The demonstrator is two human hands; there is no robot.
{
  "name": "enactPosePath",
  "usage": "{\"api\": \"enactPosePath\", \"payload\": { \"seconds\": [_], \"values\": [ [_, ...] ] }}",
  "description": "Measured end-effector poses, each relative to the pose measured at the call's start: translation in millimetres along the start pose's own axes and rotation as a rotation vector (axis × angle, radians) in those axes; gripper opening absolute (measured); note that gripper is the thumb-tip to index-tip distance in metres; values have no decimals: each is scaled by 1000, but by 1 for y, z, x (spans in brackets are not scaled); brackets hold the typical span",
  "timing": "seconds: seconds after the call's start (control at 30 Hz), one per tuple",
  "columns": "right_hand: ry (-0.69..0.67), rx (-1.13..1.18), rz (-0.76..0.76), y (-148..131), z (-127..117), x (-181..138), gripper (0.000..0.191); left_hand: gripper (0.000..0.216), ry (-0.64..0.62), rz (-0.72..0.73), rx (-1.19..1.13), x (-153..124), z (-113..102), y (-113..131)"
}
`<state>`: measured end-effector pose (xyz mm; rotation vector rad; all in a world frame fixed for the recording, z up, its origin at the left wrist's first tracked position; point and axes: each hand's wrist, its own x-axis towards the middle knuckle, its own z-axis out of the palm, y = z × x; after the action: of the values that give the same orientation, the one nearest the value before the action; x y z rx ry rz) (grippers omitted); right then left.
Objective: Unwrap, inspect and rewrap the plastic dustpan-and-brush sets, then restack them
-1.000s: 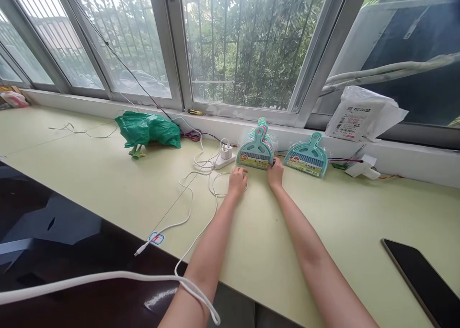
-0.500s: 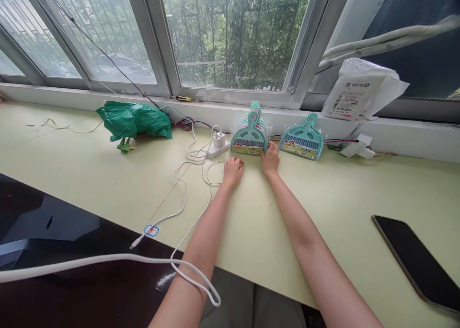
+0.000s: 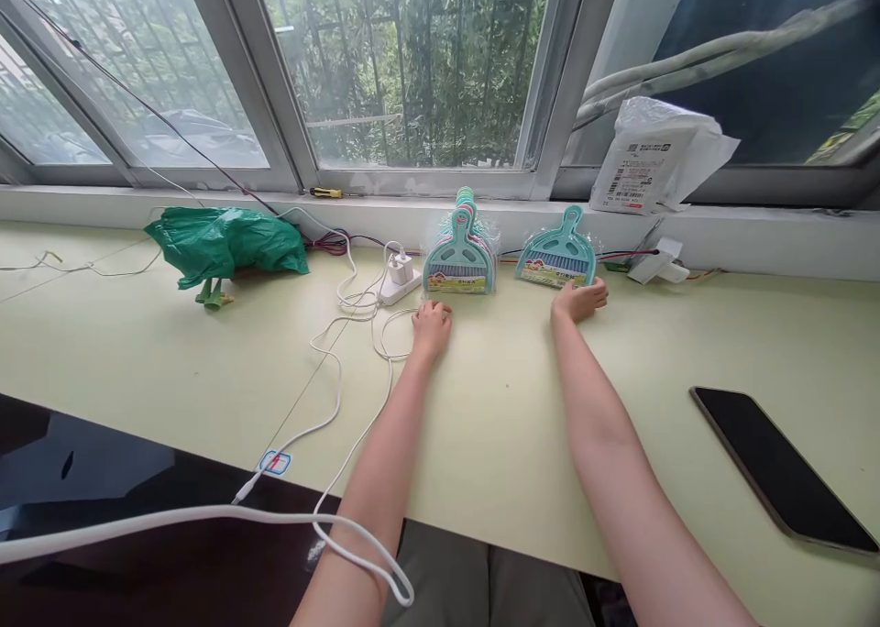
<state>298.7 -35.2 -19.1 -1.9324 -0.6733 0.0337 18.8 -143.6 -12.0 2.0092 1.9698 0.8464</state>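
A stack of packaged turquoise dustpan and brush sets (image 3: 459, 256) stands against the sill, handles upward, each in clear wrap with a yellow label. Just in front of it my left hand (image 3: 432, 326) rests on the table, holding nothing, its fingers slightly apart. To the right, a single dustpan and brush set (image 3: 556, 253) leans on the sill. My right hand (image 3: 581, 301) has its fingers curled at the lower right corner of that set, covering part of its bottom edge.
White cables (image 3: 336, 370) run from a power strip (image 3: 399, 286) across my left forearm. A green plastic bag (image 3: 226, 247) lies at the left, a phone (image 3: 780, 467) at the right. On the sill are a wrapped white package (image 3: 639, 164) and a screwdriver (image 3: 325, 192).
My right hand has moved right, from the side of the stack to the lower edge of the single set. The left hand stays in front of the stack. The view has shifted slightly.
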Motion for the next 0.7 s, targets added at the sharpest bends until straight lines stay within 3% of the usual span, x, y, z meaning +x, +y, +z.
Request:
{"api": "enactPosePath", "payload": {
  "seconds": [0.13,0.23,0.37,0.57,0.7],
  "values": [
    [-153,-47,-130,23,-7,46,41,26,0,4,-5,0,-1,0],
    [-250,-81,-155,31,-6,59,39,26,0,7,-7,0,-2,1],
    [-337,-69,-148,35,-5,58,24,26,1,16,-1,0,-3,3],
    [-371,-41,-141,42,-19,43,32,25,28,58,-12,1,-2,5],
    [-430,7,-174,52,-37,22,31,27,118,127,-18,0,-1,9]
  ]
}}
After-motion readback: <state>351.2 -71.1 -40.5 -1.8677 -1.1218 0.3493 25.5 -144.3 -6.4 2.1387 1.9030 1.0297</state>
